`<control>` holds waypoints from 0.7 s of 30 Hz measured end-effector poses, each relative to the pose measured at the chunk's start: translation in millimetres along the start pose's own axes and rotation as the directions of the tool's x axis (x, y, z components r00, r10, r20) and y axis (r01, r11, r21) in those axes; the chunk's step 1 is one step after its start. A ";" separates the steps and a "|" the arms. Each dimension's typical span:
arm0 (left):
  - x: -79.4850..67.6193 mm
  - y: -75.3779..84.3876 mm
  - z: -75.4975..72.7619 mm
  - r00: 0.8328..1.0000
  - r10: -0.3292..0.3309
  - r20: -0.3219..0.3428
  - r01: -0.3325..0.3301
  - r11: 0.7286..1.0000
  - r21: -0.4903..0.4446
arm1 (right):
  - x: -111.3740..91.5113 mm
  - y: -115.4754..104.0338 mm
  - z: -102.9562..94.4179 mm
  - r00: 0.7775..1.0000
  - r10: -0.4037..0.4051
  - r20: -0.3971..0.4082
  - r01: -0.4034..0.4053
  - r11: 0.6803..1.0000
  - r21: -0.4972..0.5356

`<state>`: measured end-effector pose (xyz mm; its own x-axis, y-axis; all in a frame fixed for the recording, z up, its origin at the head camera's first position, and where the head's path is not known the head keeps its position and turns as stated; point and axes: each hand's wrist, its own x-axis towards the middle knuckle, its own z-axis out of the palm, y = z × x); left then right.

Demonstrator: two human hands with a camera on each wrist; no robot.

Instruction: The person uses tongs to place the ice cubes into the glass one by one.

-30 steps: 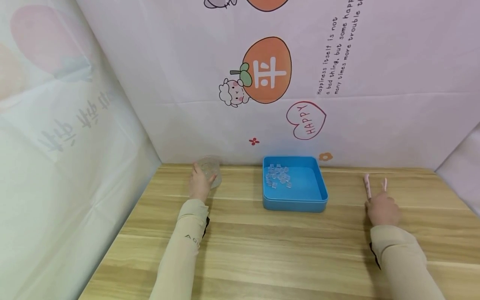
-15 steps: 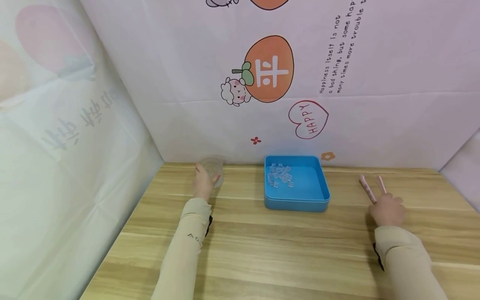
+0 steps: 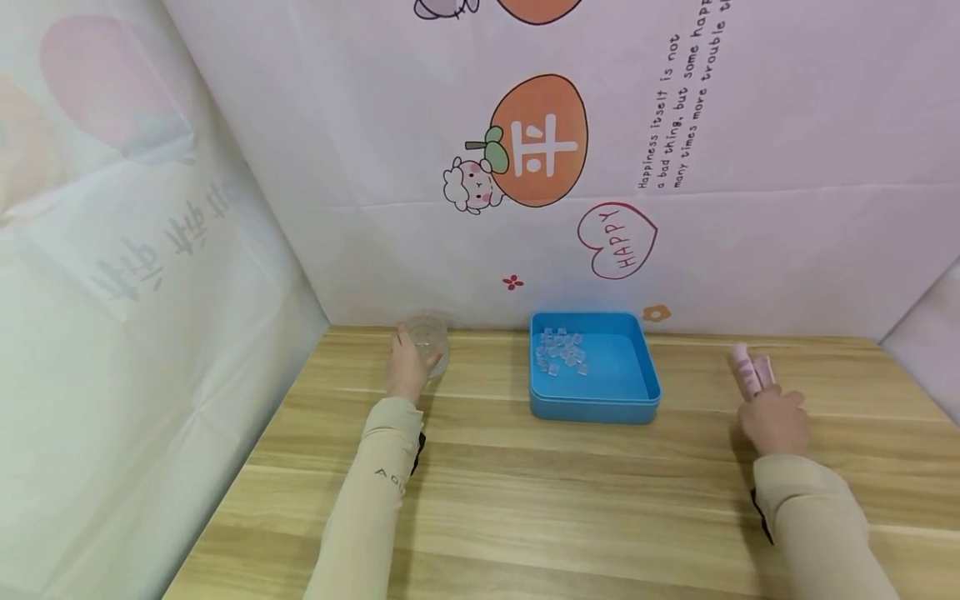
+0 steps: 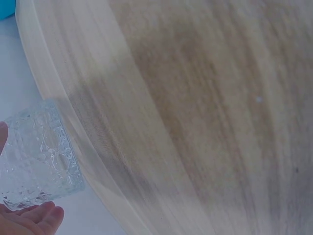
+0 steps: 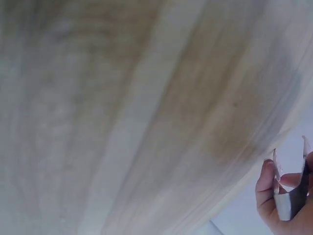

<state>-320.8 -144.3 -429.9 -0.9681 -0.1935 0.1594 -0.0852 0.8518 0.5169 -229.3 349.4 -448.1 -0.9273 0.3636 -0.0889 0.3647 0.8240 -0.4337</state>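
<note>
At the far left of the table, my left hand [image 3: 407, 368] holds a clear patterned glass [image 3: 431, 340]. Close up in the left wrist view, the thumb and fingers lie on opposite sides of the glass [image 4: 41, 152]. Over on the right, my right hand [image 3: 774, 423] grips pale pink tongs [image 3: 744, 367], whose two arms point away towards the back wall with a narrow gap between them. The right wrist view shows the shiny metal bend of the tongs [image 5: 289, 201] within the fingers. Between the hands sits a blue tray [image 3: 592, 412] with several small clear cubes [image 3: 562, 348] in its left half.
The wooden table [image 3: 570, 508] ends at the back against a white printed cloth [image 3: 420, 258]. Another cloth [image 3: 150, 350] hangs along the left side. The tray stands near the back edge.
The tongs have turned in my right hand, and their arms now appear broader and closer together, tips raised slightly. My left hand stays at the glass; the view has shifted a little.
</note>
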 end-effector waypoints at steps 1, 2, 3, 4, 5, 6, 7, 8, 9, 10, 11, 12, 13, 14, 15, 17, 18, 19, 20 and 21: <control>0.0 -0.1 0.1 1.000 0.001 0.001 -0.001 1.000 0.001 | -0.5 0.3 0.7 1.000 -0.004 -0.013 0.004 1.000 0.004; -0.1 -0.1 0.2 1.000 -0.001 0.001 0.001 1.000 -0.004 | -1.2 0.6 1.7 1.000 -0.012 -0.027 0.012 1.000 0.008; -0.2 -0.1 0.4 1.000 -0.001 0.000 0.001 1.000 -0.008 | -1.8 0.8 2.6 0.999 -0.017 -0.040 0.017 1.000 0.012; -0.3 0.0 0.5 1.000 -0.004 0.000 0.004 1.000 -0.014 | -2.4 1.1 3.6 0.998 -0.031 -0.058 0.032 0.999 0.009; -0.5 0.1 0.5 1.000 -0.006 0.001 0.006 1.000 -0.019 | -3.0 1.3 4.4 0.996 -0.046 -0.074 0.047 0.999 0.004; -0.9 0.2 0.5 1.000 -0.006 0.000 0.006 1.000 -0.022 | -3.6 1.6 5.2 0.994 -0.060 -0.092 0.060 0.998 -0.001; -1.1 0.2 0.3 1.000 -0.009 0.001 0.009 1.000 -0.027 | -4.3 1.8 6.2 0.992 -0.068 -0.109 0.068 0.998 0.002; -1.3 0.1 0.1 1.000 -0.009 -0.001 0.009 0.999 -0.034 | -4.5 2.0 6.9 0.989 -0.073 -0.125 0.074 0.997 0.002; -1.5 0.2 -0.1 1.000 -0.010 0.001 0.011 0.999 -0.038 | -4.9 2.2 7.5 0.987 -0.075 -0.139 0.077 0.997 0.004; -1.7 0.3 -0.4 1.000 -0.013 0.004 0.013 0.999 -0.044 | -5.2 2.3 7.8 0.986 -0.072 -0.149 0.074 0.997 0.009; -1.8 0.4 -0.7 1.000 -0.014 0.005 0.014 0.999 -0.049 | -5.5 2.1 7.8 0.986 -0.066 -0.156 0.069 0.998 0.014; -1.8 0.5 -1.0 1.000 -0.016 0.006 0.016 0.998 -0.055 | -5.4 2.2 8.0 0.983 -0.062 -0.172 0.067 0.998 0.020; -1.7 0.7 -1.4 1.000 -0.019 0.010 0.020 0.998 -0.062 | -5.4 2.1 8.0 0.981 -0.059 -0.185 0.064 0.998 0.023; -1.8 0.8 -1.5 1.000 -0.019 0.011 0.020 0.998 -0.064 | -5.0 2.3 7.8 0.979 -0.063 -0.196 0.067 0.998 0.016; -1.7 0.9 -1.7 1.000 -0.022 0.012 0.023 0.997 -0.071 | -4.8 2.3 7.4 0.977 -0.066 -0.203 0.070 0.997 0.010; -1.3 1.0 -1.9 1.000 -0.021 0.009 0.021 0.997 -0.078 | -4.3 2.3 6.3 0.974 -0.077 -0.214 0.078 0.997 -0.003; -1.2 0.8 -1.8 1.000 -0.020 0.006 0.020 0.996 -0.082 | -3.9 2.2 5.5 0.973 -0.084 -0.214 0.084 0.996 -0.009; -1.3 0.6 -1.7 1.000 -0.018 0.005 0.018 0.996 -0.083 | -3.4 2.1 4.6 0.975 -0.080 -0.207 0.080 0.997 -0.010; -1.4 0.3 -1.6 1.000 -0.017 0.004 0.018 0.996 -0.087 | -2.8 1.8 3.5 0.977 -0.079 -0.197 0.078 0.997 -0.010; -1.5 -0.1 -1.5 1.000 -0.018 0.005 0.018 0.996 -0.092 | -2.3 1.4 2.5 0.980 -0.077 -0.186 0.077 0.997 -0.007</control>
<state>-319.0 -144.9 -428.9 -0.9674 -0.2065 0.1464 -0.0807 0.7998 0.5948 -226.9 348.6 -450.7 -0.9207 0.3738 0.1125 0.2931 0.8523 -0.4332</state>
